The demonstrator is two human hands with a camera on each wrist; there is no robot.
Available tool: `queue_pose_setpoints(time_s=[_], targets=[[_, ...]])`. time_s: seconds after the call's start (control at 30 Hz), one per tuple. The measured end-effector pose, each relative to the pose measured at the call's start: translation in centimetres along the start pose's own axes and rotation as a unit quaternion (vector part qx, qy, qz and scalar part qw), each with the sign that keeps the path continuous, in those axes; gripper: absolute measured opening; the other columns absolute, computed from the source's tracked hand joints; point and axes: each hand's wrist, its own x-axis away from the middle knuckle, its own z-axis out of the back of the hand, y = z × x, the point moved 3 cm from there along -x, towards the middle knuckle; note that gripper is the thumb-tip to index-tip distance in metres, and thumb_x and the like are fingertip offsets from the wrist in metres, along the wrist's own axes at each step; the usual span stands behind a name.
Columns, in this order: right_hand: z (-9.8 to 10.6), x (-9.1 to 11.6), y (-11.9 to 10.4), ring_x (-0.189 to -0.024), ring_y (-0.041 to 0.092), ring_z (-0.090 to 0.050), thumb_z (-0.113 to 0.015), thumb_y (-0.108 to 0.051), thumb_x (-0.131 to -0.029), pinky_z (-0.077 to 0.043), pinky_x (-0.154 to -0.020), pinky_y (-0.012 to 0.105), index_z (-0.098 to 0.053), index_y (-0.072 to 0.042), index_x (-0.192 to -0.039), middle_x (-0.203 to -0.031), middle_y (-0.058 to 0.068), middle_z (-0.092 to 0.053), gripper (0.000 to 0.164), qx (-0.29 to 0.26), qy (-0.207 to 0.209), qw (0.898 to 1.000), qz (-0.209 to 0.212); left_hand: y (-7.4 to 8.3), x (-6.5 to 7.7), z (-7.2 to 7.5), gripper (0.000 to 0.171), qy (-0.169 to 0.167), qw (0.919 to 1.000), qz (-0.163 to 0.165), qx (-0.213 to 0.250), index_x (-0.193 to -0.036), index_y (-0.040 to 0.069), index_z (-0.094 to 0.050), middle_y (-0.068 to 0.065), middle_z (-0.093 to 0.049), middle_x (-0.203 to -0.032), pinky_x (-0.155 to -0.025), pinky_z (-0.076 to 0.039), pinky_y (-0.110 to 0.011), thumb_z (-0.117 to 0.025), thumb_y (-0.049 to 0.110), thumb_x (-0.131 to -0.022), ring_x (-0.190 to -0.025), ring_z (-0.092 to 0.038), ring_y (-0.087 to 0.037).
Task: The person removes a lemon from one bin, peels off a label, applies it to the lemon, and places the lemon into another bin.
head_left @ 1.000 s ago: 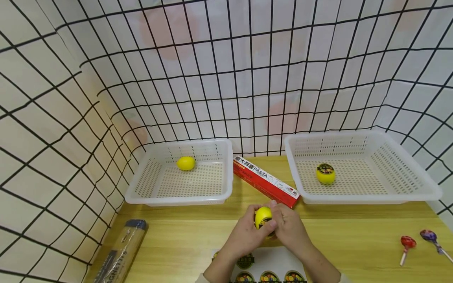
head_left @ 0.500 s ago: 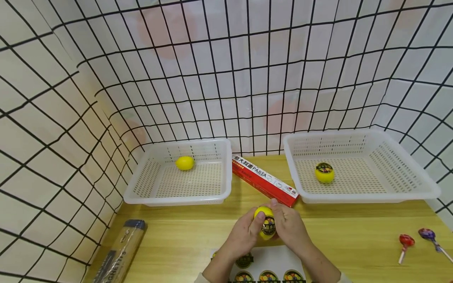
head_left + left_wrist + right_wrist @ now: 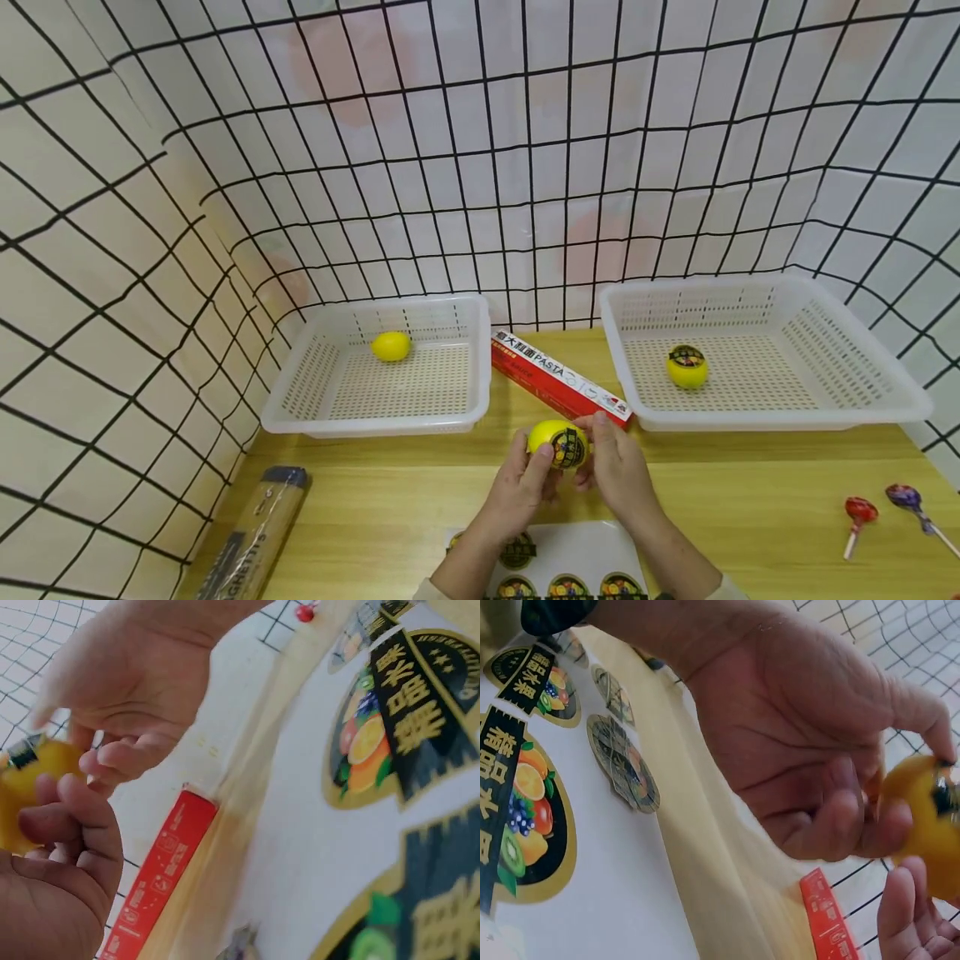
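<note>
I have the lemon (image 3: 552,434) held up above the counter (image 3: 360,508), just on the person's side of the box (image 3: 561,375), close to that box's near end. The left hand (image 3: 517,487) has a pinching grip on it: the thumb lies across the front, by the edge of the round label (image 3: 572,448), while the fingers curl in behind and below. The right hand (image 3: 622,475) pinches the lemon's other end — in my right wrist view its thumb meets the top beside the label, and its curled fingers lie against the side. That label is black and gold with fruit printed on it; I can't tell whether its whole rim sits flat.

Nearer the person than the box, partly under the forearms, I see a white sheet (image 3: 573,546) bearing more labels of the same kind. To the left of the box stands a white basket (image 3: 412,392) with a plain lemon (image 3: 392,346) inside; to the right of the box stands a wider basket (image 3: 772,375), holding a labelled lemon (image 3: 687,367). Well left of the box, and nearer the person, lies a spaghetti pack (image 3: 255,533), cut off by my frame. Far to the right of the box lie two lollipops — a red one (image 3: 860,510) and a purple one (image 3: 905,497). Behind the box hangs a white cloth (image 3: 465,179) with a black grid.
</note>
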Motion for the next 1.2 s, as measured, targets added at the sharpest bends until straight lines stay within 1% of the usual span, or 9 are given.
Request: queue_pose_setpoints(time_s=[0.13,0.27,0.5,0.6,0.77,0.9,0.97,1.07,1.2], targets=[[-0.2,0.3,-0.2,-0.072,0.019,-0.064,-0.045,-0.038,-0.109,-0.056,-0.062,0.028,-0.066,-0.006,-0.122,-0.1,0.015,-0.066,0.04,0.093,0.012,0.993,0.073,-0.5,-0.1,-0.5,0.034,-0.007,0.9996,0.006,0.026,-0.138,0.011,-0.033,-0.02,-0.062,-0.094,-0.064,-0.052,-0.023,-0.038,0.031,-0.111,-0.063,-0.054,-0.012],[-0.6,0.6,-0.2,-0.09,0.017,-0.06,-0.057,-0.031,-0.104,-0.05,-0.071,0.025,-0.072,-0.006,-0.118,-0.11,0.012,-0.068,0.032,0.166,0.045,0.974,0.144,-0.7,-0.2,-1.1,0.038,0.0,0.9983,0.022,0.055,-0.135,0.011,-0.036,-0.011,-0.061,-0.087,-0.062,-0.053,-0.023,-0.042,0.04,-0.11,-0.064,-0.054,-0.013],[-0.7,0.9,-0.1,-0.082,0.011,-0.056,-0.054,-0.025,-0.106,-0.05,-0.068,0.025,-0.075,-0.009,-0.111,-0.099,0.004,-0.066,0.027,0.179,0.068,0.961,0.201,-0.8,-0.3,-1.3,0.031,0.026,0.9955,0.04,0.082,-0.125,0.013,-0.041,-0.004,-0.058,-0.083,-0.057,-0.052,-0.022,-0.048,0.038,-0.108,-0.066,-0.056,-0.012],[-0.6,0.9,-0.3,-0.086,0.008,-0.059,-0.05,-0.022,-0.108,-0.053,-0.07,0.025,-0.077,-0.01,-0.108,-0.098,0.0,-0.067,0.03,0.181,0.064,0.957,0.216,-0.7,-0.3,-1.0,0.025,0.03,0.9965,0.058,0.051,-0.118,0.013,-0.045,-0.005,-0.06,-0.084,-0.055,-0.047,-0.022,-0.047,0.035,-0.107,-0.065,-0.056,-0.015],[-0.2,0.8,-0.5,-0.077,0.003,-0.053,-0.044,-0.019,-0.11,-0.047,-0.06,0.022,-0.079,-0.014,-0.104,-0.093,-0.003,-0.068,0.035,0.181,0.046,0.958,0.219,-0.4,-0.2,-0.3,0.026,0.017,0.9947,0.088,-0.05,-0.111,0.015,-0.053,-0.003,-0.063,-0.078,-0.051,-0.04,-0.025,-0.045,0.037,-0.101,-0.06,-0.054,-0.016],[0.0,0.8,-0.7,-0.069,0.002,-0.047,-0.043,-0.019,-0.111,-0.042,-0.054,0.021,-0.079,-0.015,-0.102,-0.091,-0.004,-0.068,0.038,0.192,0.039,0.955,0.225,-0.2,0.0,-0.4,0.038,0.001,0.994,0.079,-0.075,-0.11,0.013,-0.055,0.001,-0.052,-0.066,-0.045,-0.037,-0.024,-0.044,0.049,-0.105,-0.05,-0.044,-0.013],[0.1,0.8,-0.8,-0.071,0.003,-0.052,-0.042,-0.018,-0.111,-0.046,-0.057,0.023,-0.079,-0.014,-0.101,-0.092,-0.004,-0.07,0.038,0.195,0.042,0.954,0.223,-0.1,0.1,-0.6,0.043,0.004,0.9951,0.068,-0.072,-0.11,0.012,-0.056,0.002,-0.049,-0.066,-0.042,-0.035,-0.022,-0.046,0.053,-0.105,-0.047,-0.041,-0.011],[0.3,0.6,-0.7,-0.079,0.007,-0.061,-0.04,-0.021,-0.111,-0.052,-0.067,0.024,-0.078,-0.012,-0.098,-0.093,-0.001,-0.074,0.041,0.175,0.054,0.966,0.185,-0.4,0.1,-0.8,0.046,0.011,0.9961,0.059,-0.065,-0.111,0.01,-0.058,0.002,-0.048,-0.068,-0.042,-0.035,-0.021,-0.043,0.053,-0.106,-0.046,-0.04,-0.01],[0.5,0.3,-0.5,-0.082,0.007,-0.062,-0.035,-0.027,-0.113,-0.051,-0.074,0.021,-0.074,-0.008,-0.098,-0.093,0.005,-0.074,0.046,0.094,0.068,0.987,0.114,-0.8,0.1,-1.1,0.055,-0.003,0.9974,0.068,-0.022,-0.108,0.006,-0.058,0.001,-0.048,-0.068,-0.043,-0.037,-0.022,-0.033,0.055,-0.108,-0.048,-0.039,-0.011]])
